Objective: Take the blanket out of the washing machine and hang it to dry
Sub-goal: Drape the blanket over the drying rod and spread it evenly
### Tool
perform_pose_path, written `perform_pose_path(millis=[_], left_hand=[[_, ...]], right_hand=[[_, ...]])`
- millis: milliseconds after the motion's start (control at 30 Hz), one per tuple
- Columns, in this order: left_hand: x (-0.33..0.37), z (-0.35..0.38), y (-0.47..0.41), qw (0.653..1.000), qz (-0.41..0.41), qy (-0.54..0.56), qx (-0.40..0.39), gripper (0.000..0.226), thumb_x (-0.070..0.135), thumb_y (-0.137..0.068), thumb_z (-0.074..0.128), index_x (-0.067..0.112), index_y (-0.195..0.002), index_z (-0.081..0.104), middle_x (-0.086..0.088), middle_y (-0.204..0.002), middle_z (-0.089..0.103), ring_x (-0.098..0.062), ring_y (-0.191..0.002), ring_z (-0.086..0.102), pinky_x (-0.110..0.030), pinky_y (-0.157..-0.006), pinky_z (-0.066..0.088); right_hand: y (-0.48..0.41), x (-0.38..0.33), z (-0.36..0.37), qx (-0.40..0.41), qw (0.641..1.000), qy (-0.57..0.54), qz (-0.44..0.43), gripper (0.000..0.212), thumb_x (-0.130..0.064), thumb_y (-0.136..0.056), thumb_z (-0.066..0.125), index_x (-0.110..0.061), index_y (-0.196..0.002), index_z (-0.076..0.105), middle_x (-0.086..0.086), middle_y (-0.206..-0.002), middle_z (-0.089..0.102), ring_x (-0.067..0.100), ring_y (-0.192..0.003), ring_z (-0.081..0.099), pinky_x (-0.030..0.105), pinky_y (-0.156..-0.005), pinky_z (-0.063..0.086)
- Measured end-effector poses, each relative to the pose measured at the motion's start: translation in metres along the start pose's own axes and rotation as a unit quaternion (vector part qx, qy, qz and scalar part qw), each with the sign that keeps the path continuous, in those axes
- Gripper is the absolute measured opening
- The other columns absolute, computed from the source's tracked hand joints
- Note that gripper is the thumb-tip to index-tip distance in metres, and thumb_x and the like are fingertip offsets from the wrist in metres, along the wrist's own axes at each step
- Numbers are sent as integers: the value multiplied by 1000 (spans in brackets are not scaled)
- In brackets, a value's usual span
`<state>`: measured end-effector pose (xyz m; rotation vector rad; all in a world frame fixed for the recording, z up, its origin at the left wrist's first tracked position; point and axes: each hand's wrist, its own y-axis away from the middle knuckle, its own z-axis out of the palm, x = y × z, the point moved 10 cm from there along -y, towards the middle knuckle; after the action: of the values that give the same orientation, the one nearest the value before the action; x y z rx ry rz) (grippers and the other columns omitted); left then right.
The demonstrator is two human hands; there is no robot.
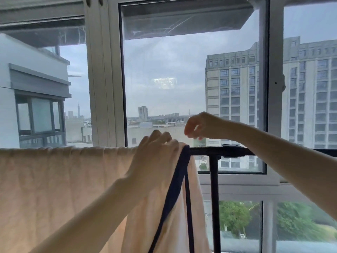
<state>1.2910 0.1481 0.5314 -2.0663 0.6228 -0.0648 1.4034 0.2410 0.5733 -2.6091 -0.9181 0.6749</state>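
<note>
A pale peach blanket [54,189] with a dark navy border hangs draped over the black drying rack [215,151], covering its bar from the left edge to about the middle. My left hand [155,157] rests flat on the blanket's right end at the top of the bar, fingers fairly straight. Just right of and above that end, my right hand [198,126] hovers over the bare bar with fingers loosely curled downward, holding nothing. The navy border [175,194] runs down from under my left hand.
The rack's black upright post [214,198] stands just right of the blanket. Close behind it is a large window with white frames [104,88], with city buildings and trees outside. The right part of the bar is bare.
</note>
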Motion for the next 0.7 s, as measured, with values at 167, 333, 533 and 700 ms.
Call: perform_pose_path(millis=[167, 333, 533, 700], left_hand=[[11, 20, 8, 995, -38, -61, -65, 58, 71, -79, 42, 33, -121, 55, 12, -112, 61, -19, -110, 49, -42, -92, 41], [10, 24, 6, 990, -85, -94, -62, 28, 45, -89, 51, 26, -110, 56, 9, -104, 61, -20, -105, 49, -37, -90, 40], [-11, 13, -4, 966, -192, 169, -30, 21, 42, -83, 65, 29, -69, 59, 15, -63, 57, -13, -74, 58, -39, -82, 48], [-19, 9, -10, 935, -242, 259, -2, 9, 30, -83, 67, 27, -75, 64, 11, -70, 65, -13, -74, 64, -42, -77, 54]], right_hand=[[26, -22, 20, -64, 994, 66, -52, 26, -12, -89, 64, -37, -85, 61, -14, -94, 65, 2, -88, 66, 23, -77, 56], [37, -11, 38, -58, 986, 149, -55, 43, -14, -83, 70, -35, -113, 48, -4, -110, 55, 11, -95, 54, 25, -78, 48], [39, -16, 27, 81, 985, 140, -57, 35, -52, -78, 65, -25, -99, 56, -6, -91, 66, 11, -78, 63, 40, -68, 57], [35, -22, 10, 139, 978, 155, -26, 12, -36, -91, 63, -25, -92, 67, -3, -87, 71, 15, -74, 66, 41, -68, 58]])
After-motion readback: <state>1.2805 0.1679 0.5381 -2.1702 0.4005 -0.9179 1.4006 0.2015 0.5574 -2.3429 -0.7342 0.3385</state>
